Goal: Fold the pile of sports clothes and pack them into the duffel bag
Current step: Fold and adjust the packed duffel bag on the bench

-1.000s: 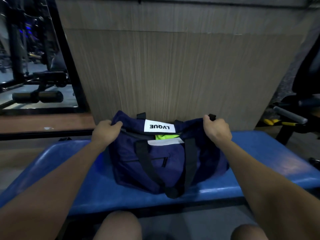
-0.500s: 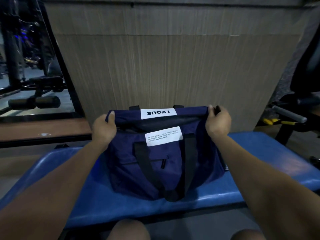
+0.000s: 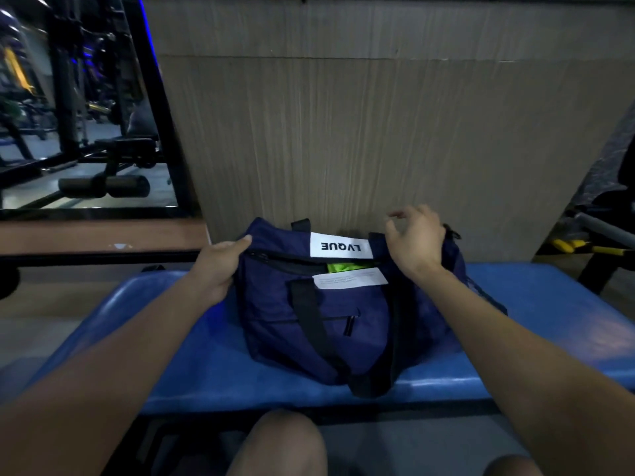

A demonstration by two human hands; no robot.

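Dim indoor light, blue cast; glare streaks on desk; wide-angle edge bending; right hand fingers motion-blurred.

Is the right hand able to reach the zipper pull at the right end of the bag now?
Probably yes: the right hand hovers open beside the zipper pull, with nothing between them.

Reads "LVQUE", upside down, on white patch atop navy duffel bag; smaller label below illegible.
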